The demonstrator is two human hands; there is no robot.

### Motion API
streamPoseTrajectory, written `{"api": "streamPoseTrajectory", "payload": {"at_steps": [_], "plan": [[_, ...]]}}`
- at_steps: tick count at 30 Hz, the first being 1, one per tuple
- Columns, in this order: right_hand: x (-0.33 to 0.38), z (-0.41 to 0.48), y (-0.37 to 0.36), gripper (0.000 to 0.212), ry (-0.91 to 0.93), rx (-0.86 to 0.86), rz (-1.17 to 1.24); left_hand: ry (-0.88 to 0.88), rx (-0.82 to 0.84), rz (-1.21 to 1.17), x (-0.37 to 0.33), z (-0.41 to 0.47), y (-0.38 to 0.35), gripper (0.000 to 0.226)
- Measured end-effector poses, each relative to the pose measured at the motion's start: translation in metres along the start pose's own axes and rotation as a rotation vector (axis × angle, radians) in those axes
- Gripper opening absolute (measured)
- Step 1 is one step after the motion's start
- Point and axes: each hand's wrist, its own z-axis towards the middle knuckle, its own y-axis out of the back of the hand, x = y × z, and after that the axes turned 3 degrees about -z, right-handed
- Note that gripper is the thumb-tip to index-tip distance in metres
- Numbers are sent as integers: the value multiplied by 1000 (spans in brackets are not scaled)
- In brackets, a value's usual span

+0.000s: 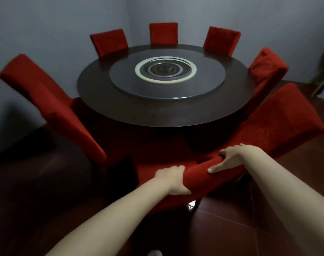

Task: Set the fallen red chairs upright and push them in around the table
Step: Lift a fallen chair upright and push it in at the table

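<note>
Dimly, grey walls [46, 24] and dark red floor tiles [231, 228] surround a round table [94, 85] at centre frame. At lower centre, left hand [173, 179] and right hand [229, 158], apart, grip the top of the nearest red chair [200, 172]. Its legs are hard to see; right-edge clutter [323, 74] is blurred.

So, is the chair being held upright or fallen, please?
Upright, slightly tilted: left hand and right hand grip the chair by its raised back, seat facing up.

Grey-blue walls [46, 24] are filling the upper frame. Reddish floor tiles [231, 228] are glinting at lower centre, and a blurred stick [322, 81], perhaps a broom, is leaning far right.
</note>
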Motion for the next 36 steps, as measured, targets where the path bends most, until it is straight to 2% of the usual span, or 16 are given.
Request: {"api": "streamPoseTrajectory", "payload": {"at_steps": [3,5,7,14,20,28,36], "plan": [[-8,1,-15,111,125,-204,-215,21,-332,222,-13,-10,-22,56],[-18,1,-41,87,205,-406,-300,-117,-444,320,-16,-18,-37,55],[-24,-2,-64,75,233,-543,-312,-237,-506,420,-14,-23,-52,56],[-26,-25,-98,72,240,-576,-248,-322,-540,494,-14,-38,-72,52],[-4,-30,-114,72,216,-601,-228,-445,-538,528,23,-38,-62,53],[17,-3,-68,73,69,-628,-217,-551,-592,532,62,11,-26,54],[25,7,-51,69,33,-668,-175,-672,-596,447,82,41,-4,52]]}}
